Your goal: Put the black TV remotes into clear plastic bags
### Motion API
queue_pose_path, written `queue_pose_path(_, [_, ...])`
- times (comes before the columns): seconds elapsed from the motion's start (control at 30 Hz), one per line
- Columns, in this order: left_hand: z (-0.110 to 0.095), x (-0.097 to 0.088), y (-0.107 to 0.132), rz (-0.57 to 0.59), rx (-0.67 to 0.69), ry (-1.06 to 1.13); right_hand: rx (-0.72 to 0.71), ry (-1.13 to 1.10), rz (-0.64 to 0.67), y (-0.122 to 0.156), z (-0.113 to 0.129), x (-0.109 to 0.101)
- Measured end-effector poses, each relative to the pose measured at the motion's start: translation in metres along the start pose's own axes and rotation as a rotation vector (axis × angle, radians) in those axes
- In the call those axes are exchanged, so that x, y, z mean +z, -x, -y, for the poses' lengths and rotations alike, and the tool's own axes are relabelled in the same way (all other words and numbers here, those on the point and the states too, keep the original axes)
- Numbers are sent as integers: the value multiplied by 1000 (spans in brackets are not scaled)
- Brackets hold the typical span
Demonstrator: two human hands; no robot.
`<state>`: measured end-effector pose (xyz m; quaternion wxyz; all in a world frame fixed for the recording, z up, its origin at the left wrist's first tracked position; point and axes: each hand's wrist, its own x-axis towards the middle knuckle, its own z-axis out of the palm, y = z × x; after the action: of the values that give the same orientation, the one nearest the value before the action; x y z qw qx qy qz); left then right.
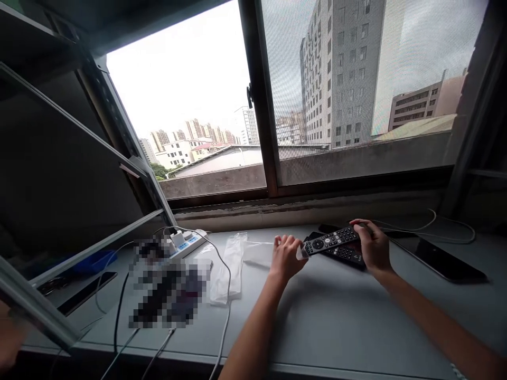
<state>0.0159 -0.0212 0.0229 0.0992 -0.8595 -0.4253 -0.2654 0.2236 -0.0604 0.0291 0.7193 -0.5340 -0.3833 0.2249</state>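
Remote [328, 241] lies between hands: three o'clock of left hand [285, 254], nine o'clock of right hand [374, 247]. Right fingers wrap one end; left fingers, half-curled, grip clear bag [259, 253] at the other.

The long black plastic remote control [330, 240] is dotted with pale markings; the oblong white plastic power strip [188, 244] bears blue patches.

Window [182, 100]: my daylight source, burnt white on the left.
Screen mesh [283, 74]: fine moiré ripples.
Rack [130, 134]: near-black gloom behind it.
Tabletop [348, 327]: dim grey, soft shadow beside my left forearm [255, 327].
Pixelated patch [166, 295]: blocky, unreadable.
Edges: wide-angle stretch, my right forearm [431, 309] elongated.
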Motion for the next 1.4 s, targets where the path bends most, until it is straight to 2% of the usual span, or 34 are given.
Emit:
queue_pose_path(0.2, [-6, 1, 0, 51, -16, -9, -124, 132, 151, 7, 2, 4])
queue_pose_path(0.5, [-12, 1, -1, 50, -52, -14, 37, 1, 614, 15, 1, 13])
queue_pose_path(0.7, [-19, -2, -1, 24, 1, -15, 76, 5, 703, 20, -3, 18])
queue_pose_path(0.87, [-24, 0, 1, -21, 52, 12, 222, -38, 787, 27, 8, 15])
queue_pose_path(0.97, [-25, 3, 2, -35, 64, 26, 251, -68, 801, 31, 14, 13])
queue_pose_path(1.07, [-23, 2, 1, -47, 43, 56, 258, -83, 753, 30, 16, 13])
queue_pose_path(1.3, [-4, -1, -2, -16, -59, 47, 239, -142, 352, 9, 12, 2])
queue_pose_path(1.4, [2, 4, -2, 37, -47, 4, 351, -251, 337, 1, 14, -4])
